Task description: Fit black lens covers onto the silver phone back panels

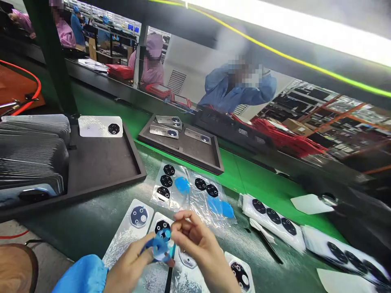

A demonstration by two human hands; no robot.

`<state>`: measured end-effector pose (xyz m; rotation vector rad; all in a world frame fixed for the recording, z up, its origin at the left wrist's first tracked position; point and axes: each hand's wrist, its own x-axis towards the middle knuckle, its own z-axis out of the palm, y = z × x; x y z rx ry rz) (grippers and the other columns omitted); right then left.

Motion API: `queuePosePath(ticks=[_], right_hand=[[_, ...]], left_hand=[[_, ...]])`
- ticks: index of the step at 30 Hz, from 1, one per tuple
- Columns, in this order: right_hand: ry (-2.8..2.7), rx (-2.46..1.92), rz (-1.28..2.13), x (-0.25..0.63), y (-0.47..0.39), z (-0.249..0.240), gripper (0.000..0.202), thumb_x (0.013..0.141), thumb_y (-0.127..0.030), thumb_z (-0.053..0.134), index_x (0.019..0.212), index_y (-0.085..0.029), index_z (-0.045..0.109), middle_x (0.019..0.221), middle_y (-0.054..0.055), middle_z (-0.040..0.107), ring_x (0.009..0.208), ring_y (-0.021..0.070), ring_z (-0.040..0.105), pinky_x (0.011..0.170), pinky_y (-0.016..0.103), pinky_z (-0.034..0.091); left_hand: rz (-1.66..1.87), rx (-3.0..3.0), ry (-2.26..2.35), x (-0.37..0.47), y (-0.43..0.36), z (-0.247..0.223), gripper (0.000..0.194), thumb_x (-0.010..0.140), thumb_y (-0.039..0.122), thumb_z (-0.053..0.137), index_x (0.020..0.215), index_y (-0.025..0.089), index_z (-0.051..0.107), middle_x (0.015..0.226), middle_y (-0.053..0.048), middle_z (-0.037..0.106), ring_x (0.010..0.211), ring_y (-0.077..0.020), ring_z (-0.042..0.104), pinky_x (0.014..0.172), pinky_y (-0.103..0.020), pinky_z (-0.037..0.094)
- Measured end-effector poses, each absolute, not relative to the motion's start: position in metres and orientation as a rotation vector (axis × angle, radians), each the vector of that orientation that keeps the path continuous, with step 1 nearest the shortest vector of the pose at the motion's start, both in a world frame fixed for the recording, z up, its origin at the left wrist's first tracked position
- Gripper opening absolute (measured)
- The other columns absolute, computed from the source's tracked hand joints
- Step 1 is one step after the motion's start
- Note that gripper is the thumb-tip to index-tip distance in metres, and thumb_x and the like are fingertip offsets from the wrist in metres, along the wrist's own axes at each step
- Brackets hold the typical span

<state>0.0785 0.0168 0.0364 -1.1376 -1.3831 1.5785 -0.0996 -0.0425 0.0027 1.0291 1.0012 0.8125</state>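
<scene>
My left hand (131,260) is closed on a piece of blue film (159,246) with round holes in it. Close beside the film, my right hand (203,244) has its thumb and fingertips drawn together; what they pinch, if anything, is hidden. Under both hands lie several silvery phone back covers in a row. The left cover (136,228) has a pale eight-sided camera area, while its neighbour carries a black camera lens plate (161,225) just behind the blue film. A cover (240,272) at the right also bears a black plate.
Beyond my hands lies a clear plastic sheet (189,203) with black lens plates and blue film pieces. A tray (106,171) with densely stacked covers stands left, a smaller tray (195,148) behind. Wrapped lens plates (271,219) and a dark pen-like tool (270,246) lie right.
</scene>
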Motion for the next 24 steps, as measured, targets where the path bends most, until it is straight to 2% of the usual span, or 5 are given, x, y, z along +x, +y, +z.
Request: queuePosePath(ticks=[6,9,13,16,24], right_hand=[[-1.914,-1.150,1.008,0.046,-0.004,0.023,0.014,0.089,-0.017,0.056,0.101,-0.024,0.059,0.082,0.000,0.063,0.073,0.0151,0.060,0.066,0.025,0.046],[-1.996,-1.123,0.980,0.042,0.008,0.020,0.015,0.094,-0.017,0.049,0.103,-0.024,0.059,0.089,0.001,0.065,0.074,0.0148,0.061,0.066,0.024,0.048],[-2.102,-1.196,0.789,0.040,0.025,0.006,0.031,0.090,-0.005,0.039,0.106,-0.022,0.059,0.101,0.005,0.064,0.089,0.0173,0.064,0.075,0.027,0.050],[-2.197,-1.241,0.685,0.036,0.027,-0.005,0.035,0.086,0.000,0.039,0.106,-0.021,0.059,0.100,0.006,0.063,0.090,0.0186,0.064,0.077,0.029,0.052],[-2.388,-1.245,0.228,0.022,0.025,-0.017,0.038,0.082,0.003,0.044,0.110,-0.019,0.058,0.086,0.006,0.063,0.076,0.0222,0.062,0.065,0.032,0.051]], left_hand=[[0.835,0.636,0.922,-0.110,-0.046,0.005,0.059,0.090,0.064,0.050,0.125,0.017,0.055,0.098,-0.009,0.071,0.079,-0.0233,0.071,0.080,-0.040,0.058],[0.848,1.010,1.088,-0.127,-0.045,0.002,0.045,0.097,0.056,0.043,0.117,0.019,0.059,0.089,-0.005,0.071,0.079,-0.0206,0.070,0.080,-0.033,0.057],[0.776,1.513,1.192,-0.149,-0.045,0.002,0.024,0.099,0.028,0.042,0.114,0.028,0.060,0.106,0.001,0.070,0.101,-0.0164,0.065,0.092,-0.023,0.045],[0.688,1.641,1.174,-0.154,-0.047,-0.001,0.033,0.091,0.013,0.044,0.115,0.032,0.057,0.111,0.006,0.068,0.103,-0.0139,0.063,0.090,-0.019,0.041],[0.621,1.847,1.100,-0.149,-0.048,-0.008,0.022,0.096,0.019,0.037,0.111,0.027,0.051,0.096,0.001,0.063,0.084,-0.0155,0.061,0.074,-0.023,0.042]])
